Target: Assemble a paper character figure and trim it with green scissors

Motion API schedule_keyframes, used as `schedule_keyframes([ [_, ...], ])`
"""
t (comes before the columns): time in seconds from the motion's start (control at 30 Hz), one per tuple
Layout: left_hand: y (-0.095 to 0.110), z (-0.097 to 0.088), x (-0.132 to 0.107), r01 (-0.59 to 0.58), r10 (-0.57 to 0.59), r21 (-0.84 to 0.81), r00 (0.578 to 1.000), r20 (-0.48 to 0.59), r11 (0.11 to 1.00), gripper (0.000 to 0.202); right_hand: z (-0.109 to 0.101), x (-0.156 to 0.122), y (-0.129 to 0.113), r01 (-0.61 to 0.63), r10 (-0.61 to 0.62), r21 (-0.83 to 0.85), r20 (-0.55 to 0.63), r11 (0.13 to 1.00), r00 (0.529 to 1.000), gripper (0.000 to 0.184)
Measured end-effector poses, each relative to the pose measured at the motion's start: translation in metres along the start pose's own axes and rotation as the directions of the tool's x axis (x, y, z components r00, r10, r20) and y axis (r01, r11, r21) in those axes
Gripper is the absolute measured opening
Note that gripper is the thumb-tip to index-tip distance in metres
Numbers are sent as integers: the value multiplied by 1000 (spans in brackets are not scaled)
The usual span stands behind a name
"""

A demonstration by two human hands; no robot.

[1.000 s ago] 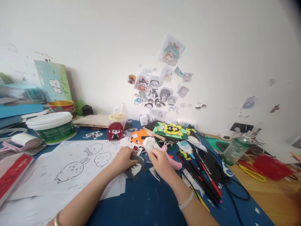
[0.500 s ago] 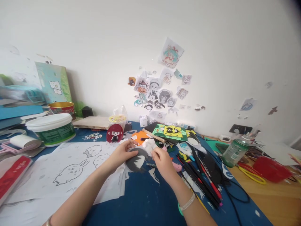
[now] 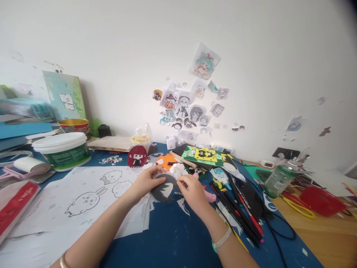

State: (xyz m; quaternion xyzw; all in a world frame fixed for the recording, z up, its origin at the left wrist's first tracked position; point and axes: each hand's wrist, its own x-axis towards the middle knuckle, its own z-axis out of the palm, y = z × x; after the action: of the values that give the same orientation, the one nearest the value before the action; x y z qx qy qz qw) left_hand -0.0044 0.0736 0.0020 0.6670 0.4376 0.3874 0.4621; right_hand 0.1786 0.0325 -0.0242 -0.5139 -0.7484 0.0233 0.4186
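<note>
My left hand [image 3: 150, 180] pinches the upper left edge of a round, dark grey paper cutout [image 3: 158, 193] with a pale pointed patch. My right hand [image 3: 193, 190] is closed, thumb and forefinger together at the cutout's right edge. Its other fingers are curled in. The cutout is held just above the blue table. Behind it lies a crumpled white wad [image 3: 178, 169]. Under my left forearm spread white sheets [image 3: 55, 219] with line drawings of round characters, one with long ears. A white paper scrap [image 3: 184, 206] lies below my right hand.
Black and red pens [image 3: 245, 212] lie right of my right hand beside a glue bottle [image 3: 221, 176]. A dark red round picture [image 3: 137, 156] stands behind my left hand. Left is a white-lidded tub [image 3: 63, 150]; far right, a green glass jar [image 3: 280, 180]. A black cable [image 3: 275, 238] loops nearby.
My right hand has moved slightly left, closer to the grey cutout. My left hand keeps its hold, and the cutout looks flatter. The whole view has shifted a little.
</note>
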Motion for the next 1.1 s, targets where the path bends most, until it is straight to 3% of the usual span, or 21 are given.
schedule_keyframes([
  [0.17, 0, 0, 0, 3, -3, -1, 1000, 3, 1000, 31, 0, -1, -1, 88, -92, -144, -21, 986, 996, 14],
  [0.4, 5, -1, -2, 29, -30, -16, 999, -25, 999, 29, -2, -2, -2, 108, -128, -283, -55, 953, 990, 15],
  [0.7, 2, 1, -1, 50, -49, 11, 999, -19, 999, 29, 1, -2, 2, 109, -133, -292, -64, 950, 989, 27],
  [0.93, -3, 2, 1, 55, -57, -34, 997, -45, 998, 30, -3, -1, 0, 94, -99, -212, -13, 973, 995, 22],
  [1.1, -3, 2, 2, 80, -88, -107, 994, -68, 991, 34, -4, -2, -3, 102, -112, -180, -50, 978, 992, 12],
])
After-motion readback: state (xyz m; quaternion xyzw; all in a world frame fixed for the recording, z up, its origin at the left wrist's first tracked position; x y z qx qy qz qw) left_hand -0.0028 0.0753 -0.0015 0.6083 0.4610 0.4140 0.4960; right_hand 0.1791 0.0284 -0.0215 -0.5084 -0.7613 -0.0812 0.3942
